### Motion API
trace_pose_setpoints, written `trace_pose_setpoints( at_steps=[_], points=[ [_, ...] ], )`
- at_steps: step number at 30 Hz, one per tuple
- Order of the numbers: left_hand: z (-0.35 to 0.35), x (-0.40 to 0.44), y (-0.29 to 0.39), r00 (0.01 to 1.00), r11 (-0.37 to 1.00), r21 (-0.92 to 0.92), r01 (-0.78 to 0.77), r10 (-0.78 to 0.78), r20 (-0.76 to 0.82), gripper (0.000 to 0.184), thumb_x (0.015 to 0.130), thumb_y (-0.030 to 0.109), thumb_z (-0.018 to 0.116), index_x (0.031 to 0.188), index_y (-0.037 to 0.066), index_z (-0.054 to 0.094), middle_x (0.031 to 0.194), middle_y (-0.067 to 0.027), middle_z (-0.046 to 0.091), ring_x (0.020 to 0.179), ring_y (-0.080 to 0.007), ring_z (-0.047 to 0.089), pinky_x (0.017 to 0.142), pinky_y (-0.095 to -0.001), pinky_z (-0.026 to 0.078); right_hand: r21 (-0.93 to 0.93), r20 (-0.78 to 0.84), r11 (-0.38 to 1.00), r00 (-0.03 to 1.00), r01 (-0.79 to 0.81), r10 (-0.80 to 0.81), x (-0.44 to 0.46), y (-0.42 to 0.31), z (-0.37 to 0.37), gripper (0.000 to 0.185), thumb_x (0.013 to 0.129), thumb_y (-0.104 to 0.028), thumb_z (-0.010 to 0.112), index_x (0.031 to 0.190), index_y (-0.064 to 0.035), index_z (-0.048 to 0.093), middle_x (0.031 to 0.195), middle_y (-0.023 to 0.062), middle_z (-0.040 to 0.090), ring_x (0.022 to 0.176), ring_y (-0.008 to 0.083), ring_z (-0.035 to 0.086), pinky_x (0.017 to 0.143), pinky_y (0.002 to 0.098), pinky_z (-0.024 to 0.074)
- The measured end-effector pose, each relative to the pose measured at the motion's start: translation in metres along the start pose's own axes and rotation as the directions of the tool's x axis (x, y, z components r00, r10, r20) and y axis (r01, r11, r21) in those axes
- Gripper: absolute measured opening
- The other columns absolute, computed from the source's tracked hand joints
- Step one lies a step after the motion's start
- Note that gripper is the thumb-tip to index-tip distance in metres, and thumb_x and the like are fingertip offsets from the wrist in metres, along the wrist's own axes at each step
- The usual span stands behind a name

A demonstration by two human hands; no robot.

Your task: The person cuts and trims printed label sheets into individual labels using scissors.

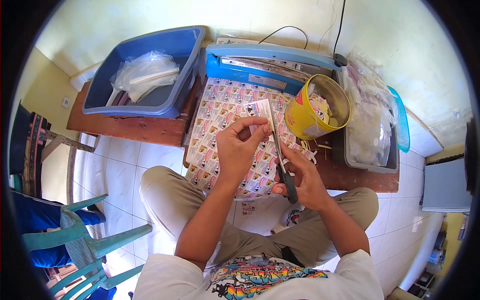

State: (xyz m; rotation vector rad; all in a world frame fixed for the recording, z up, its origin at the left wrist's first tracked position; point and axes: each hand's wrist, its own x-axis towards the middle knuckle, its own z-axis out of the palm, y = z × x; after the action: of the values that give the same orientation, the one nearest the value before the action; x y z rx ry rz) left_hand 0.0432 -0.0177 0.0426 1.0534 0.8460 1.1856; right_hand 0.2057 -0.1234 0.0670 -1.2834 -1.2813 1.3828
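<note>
My left hand (pixel 243 145) pinches a small printed label (pixel 260 109) between thumb and fingers, above the middle of the bench. My right hand (pixel 303 181) is closed round the black handles of a pair of scissors (pixel 286 179). The scissor blades point away from me and lie along the right edge of the label. Beneath both hands spreads a large sheet of printed labels (pixel 202 145). Just right of the blades stands a yellow tin (pixel 303 117) with paper pieces inside.
A blue heat sealer (pixel 260 75) lies behind the sheet. On the left, a blue tub (pixel 145 107) holds clear plastic bags. Plastic packs fill a grey tray (pixel 371 167) at the right, beside a turquoise basket (pixel 401 120). A green chair (pixel 80 235) stands lower left.
</note>
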Motion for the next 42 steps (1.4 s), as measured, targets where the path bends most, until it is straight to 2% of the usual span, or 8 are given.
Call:
trace_pose_setpoints(
  at_steps=[6,8,14,42],
  points=[
    [-0.001,0.001,-0.008,0.999,0.999,-0.031,-0.035,0.036,0.023,0.017,0.094,0.001,0.075,0.109,-0.006,0.074,0.094,-0.0087,0.077,0.083,-0.0118,0.073,0.077,-0.0244,0.059,0.013,-0.009,1.000,1.000,0.011,-0.010,0.001,0.006,-0.001,0.107,0.077,-0.024,0.094,0.163,-0.0054,0.033,0.125,0.0081,0.050,0.095,0.0161,0.061,0.085,0.0292,0.0531],
    [-0.003,0.001,-0.008,0.999,0.999,0.020,-0.032,0.032,0.040,0.019,0.093,0.000,0.075,0.111,-0.007,0.072,0.099,-0.0134,0.076,0.090,-0.0168,0.075,0.083,-0.0306,0.063,-0.005,-0.005,1.000,1.000,0.021,-0.021,0.002,0.007,-0.001,0.107,0.077,-0.022,0.094,0.163,-0.0055,0.033,0.125,0.0081,0.050,0.094,0.0159,0.061,0.084,0.0294,0.0537],
    [-0.005,0.002,-0.013,0.998,0.999,0.006,-0.047,0.047,0.046,0.018,0.094,-0.001,0.074,0.111,-0.007,0.072,0.100,-0.0138,0.076,0.091,-0.0176,0.075,0.085,-0.0324,0.064,-0.033,-0.017,0.999,1.000,0.014,-0.015,0.003,0.006,0.001,0.106,0.078,-0.021,0.093,0.163,-0.0052,0.032,0.125,0.0082,0.049,0.093,0.0148,0.061,0.081,0.0278,0.0539],
    [-0.002,0.000,-0.015,0.997,0.998,0.011,-0.064,0.063,0.045,0.019,0.094,-0.001,0.074,0.111,-0.008,0.072,0.100,-0.0135,0.076,0.090,-0.0172,0.074,0.085,-0.0314,0.064,-0.035,-0.018,0.999,1.000,0.024,-0.024,0.003,0.007,0.001,0.105,0.078,-0.019,0.093,0.163,-0.0049,0.032,0.125,0.0078,0.048,0.092,0.0143,0.060,0.082,0.0277,0.0551]
  ],
)
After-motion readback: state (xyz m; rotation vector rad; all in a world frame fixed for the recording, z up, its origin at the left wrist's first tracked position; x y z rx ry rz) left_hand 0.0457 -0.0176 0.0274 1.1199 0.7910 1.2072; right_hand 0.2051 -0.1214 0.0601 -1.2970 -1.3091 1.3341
